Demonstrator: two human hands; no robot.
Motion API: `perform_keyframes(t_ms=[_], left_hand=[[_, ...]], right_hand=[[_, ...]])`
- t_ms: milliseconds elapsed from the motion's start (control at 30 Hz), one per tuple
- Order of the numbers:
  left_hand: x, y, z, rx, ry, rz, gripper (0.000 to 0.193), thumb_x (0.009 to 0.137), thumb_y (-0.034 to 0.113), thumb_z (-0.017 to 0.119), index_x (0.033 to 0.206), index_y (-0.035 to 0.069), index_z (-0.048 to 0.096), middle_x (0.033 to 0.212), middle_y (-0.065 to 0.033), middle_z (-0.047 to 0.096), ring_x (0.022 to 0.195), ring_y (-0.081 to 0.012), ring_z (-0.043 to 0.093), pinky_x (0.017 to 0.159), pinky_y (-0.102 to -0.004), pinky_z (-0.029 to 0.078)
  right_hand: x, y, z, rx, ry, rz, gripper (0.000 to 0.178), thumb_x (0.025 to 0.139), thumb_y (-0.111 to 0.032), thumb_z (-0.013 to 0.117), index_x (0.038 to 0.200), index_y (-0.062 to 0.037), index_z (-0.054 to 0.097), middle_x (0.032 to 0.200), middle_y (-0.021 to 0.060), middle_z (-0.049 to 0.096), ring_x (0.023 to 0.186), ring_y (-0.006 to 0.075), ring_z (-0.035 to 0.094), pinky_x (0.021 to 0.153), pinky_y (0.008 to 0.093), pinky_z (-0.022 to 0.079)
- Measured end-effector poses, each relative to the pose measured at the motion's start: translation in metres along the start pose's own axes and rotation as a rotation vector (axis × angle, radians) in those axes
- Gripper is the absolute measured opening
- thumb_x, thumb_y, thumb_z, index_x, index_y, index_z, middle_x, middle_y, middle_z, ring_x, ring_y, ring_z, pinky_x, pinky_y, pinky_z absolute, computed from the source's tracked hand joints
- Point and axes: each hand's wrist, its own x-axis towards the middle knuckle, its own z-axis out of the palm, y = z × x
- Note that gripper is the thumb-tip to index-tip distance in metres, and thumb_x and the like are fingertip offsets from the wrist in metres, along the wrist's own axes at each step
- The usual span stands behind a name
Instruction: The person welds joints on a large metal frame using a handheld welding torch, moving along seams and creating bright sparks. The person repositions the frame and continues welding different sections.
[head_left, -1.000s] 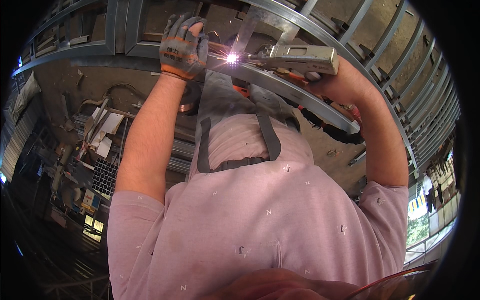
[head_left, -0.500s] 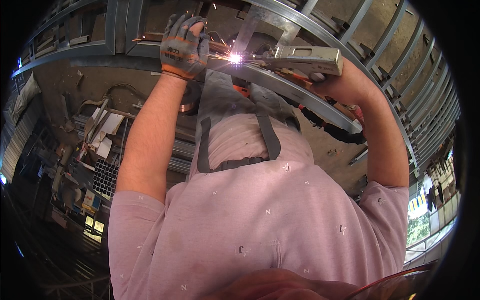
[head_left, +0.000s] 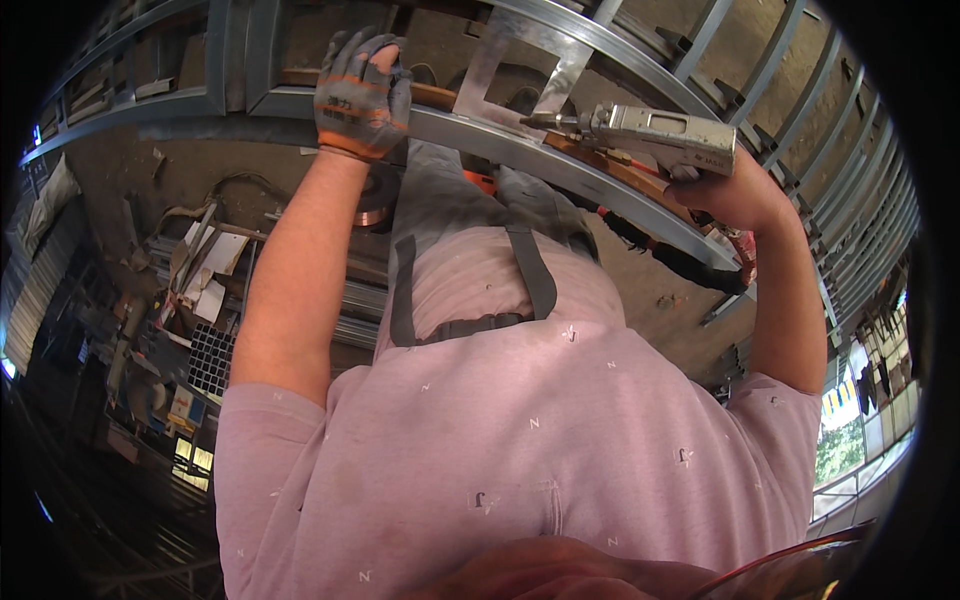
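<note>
The glove [head_left: 358, 108] is grey-and-orange, the handheld tool [head_left: 672, 137] beige.

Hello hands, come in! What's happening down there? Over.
Gloved left hand at metal frame. Right hand gripping welding gun, no spark showing. Black-wrapped cable hanging clear of the nozzle.

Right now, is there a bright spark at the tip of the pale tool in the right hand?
No, the pale tool in the right hand shows no spark or glow at its dark tip.
</note>
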Motion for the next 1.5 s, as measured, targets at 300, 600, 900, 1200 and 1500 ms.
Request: perform_keyframes(t_ms=[300,600,900,1200,1500], left_hand=[[-0.003,-0.003,0.001,0.01,-0.025,0.001,0.04,0.091,0.012,0.072,0.13,0.011,0.068,0.131,-0.0112,0.074,0.127,-0.0392,0.067,0.116,-0.0546,0.049],[-0.002,-0.002,0.0,0.0,-0.03,-0.01,0.041,0.09,0.011,0.072,0.131,0.01,0.068,0.13,-0.0122,0.074,0.126,-0.0398,0.068,0.113,-0.0538,0.051],[-0.001,-0.002,0.0,-0.006,-0.031,-0.008,0.042,0.089,0.01,0.072,0.13,0.01,0.069,0.128,-0.0124,0.074,0.125,-0.0398,0.068,0.115,-0.0543,0.049],[-0.002,-0.003,0.001,-0.021,-0.039,-0.006,0.042,0.09,0.012,0.071,0.131,0.011,0.069,0.128,-0.0134,0.074,0.126,-0.04,0.068,0.118,-0.0562,0.046],[-0.003,-0.005,-0.001,-0.037,-0.064,-0.022,0.041,0.091,0.013,0.07,0.132,0.011,0.068,0.13,-0.0138,0.074,0.127,-0.0415,0.067,0.119,-0.057,0.045]], right_hand=[[-0.007,0.016,0.012,-0.038,0.022,0.032,0.066,0.076,-0.001,0.09,0.138,-0.0046,0.068,0.125,0.0105,0.078,0.114,0.0228,0.072,0.103,0.038,0.058],[-0.006,0.009,0.01,-0.104,0.019,0.037,0.064,0.077,0.0,0.09,0.137,-0.0046,0.069,0.124,0.0098,0.078,0.113,0.0223,0.071,0.104,0.0381,0.056],[-0.006,0.016,0.01,-0.122,0.032,-0.014,0.063,0.075,-0.004,0.088,0.136,-0.0062,0.07,0.121,0.0121,0.08,0.107,0.0241,0.075,0.097,0.039,0.06],[-0.004,0.018,0.01,-0.121,0.029,0.003,0.063,0.075,-0.003,0.087,0.136,-0.0077,0.072,0.119,0.012,0.081,0.105,0.0234,0.076,0.096,0.0389,0.061],[-0.004,0.02,0.01,-0.128,0.037,-0.01,0.06,0.077,-0.004,0.087,0.135,-0.008,0.073,0.119,0.0126,0.081,0.106,0.0241,0.076,0.097,0.0386,0.061]])
